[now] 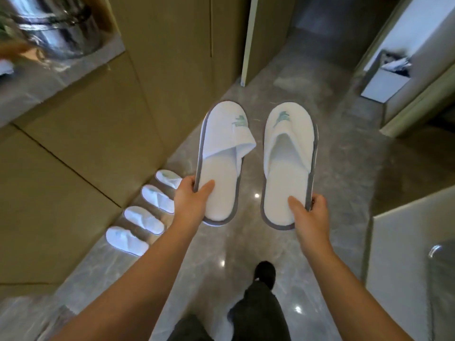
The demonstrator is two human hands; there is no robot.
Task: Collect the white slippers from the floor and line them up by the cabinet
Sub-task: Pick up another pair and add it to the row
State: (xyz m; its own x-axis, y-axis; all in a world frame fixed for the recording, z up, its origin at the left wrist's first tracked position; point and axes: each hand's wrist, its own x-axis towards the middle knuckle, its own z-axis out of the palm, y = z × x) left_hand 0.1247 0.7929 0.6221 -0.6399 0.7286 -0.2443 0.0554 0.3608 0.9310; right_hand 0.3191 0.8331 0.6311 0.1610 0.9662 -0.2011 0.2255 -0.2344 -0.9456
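Note:
I hold two white slippers with grey edging and green logos up in the air, toes pointing away from me. My left hand (190, 196) grips the heel of the left slipper (221, 163), whose upper is folded over. My right hand (309, 210) grips the heel of the right slipper (288, 166). Several more white slippers stand in a row on the floor against the tan cabinet (81, 148): the nearest (126, 241), then (144, 219), then (157, 198), and the farthest (170, 178), partly hidden by my left hand.
Glossy grey marble floor (246, 254) runs forward as a narrow passage. A shiny countertop with a metal vessel (56, 28) is at upper left. A doorway with a bin (386, 77) is at upper right; a pale panel (406, 242) stands on the right. My dark-trousered leg and black shoe (264, 273) are below.

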